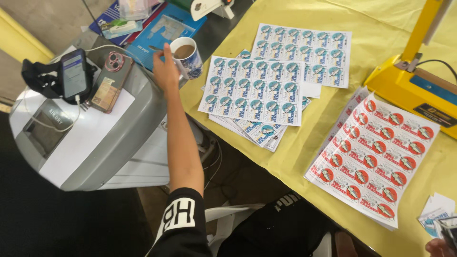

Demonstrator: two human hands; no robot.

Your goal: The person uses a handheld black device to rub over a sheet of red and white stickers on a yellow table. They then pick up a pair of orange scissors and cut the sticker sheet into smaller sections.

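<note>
At the far left a grey printer [95, 143] carries a smartphone in a black strap mount [74, 74] with a white cable, and beside it a second phone in a clear case [110, 81] lies face down. Behind these, blue booklets [157, 31] lie on the dark surface. The left hand [165, 71] reaches forward from a black sleeve, its fingers [166, 49] closed around the handle side of a white mug with a blue pattern [189, 59], which holds a brown milky drink and stands at the near left corner of the tabletop covered in yellow paper [304, 152]. Just right of the mug lies a fanned stack of sticker sheets with teal round labels [254, 90], one further teal sheet [304, 52] overlapping behind it. Farther right, a pile of sheets with red and white labels [373, 157] sits near the tabletop's front edge. A yellow machine base with an upright post [414, 81] stands at the far right. In the bottom right corner the right hand [438, 247] shows only partly, next to a few small cut labels [435, 212]; whether its fingers are open or closed cannot be told.
</note>
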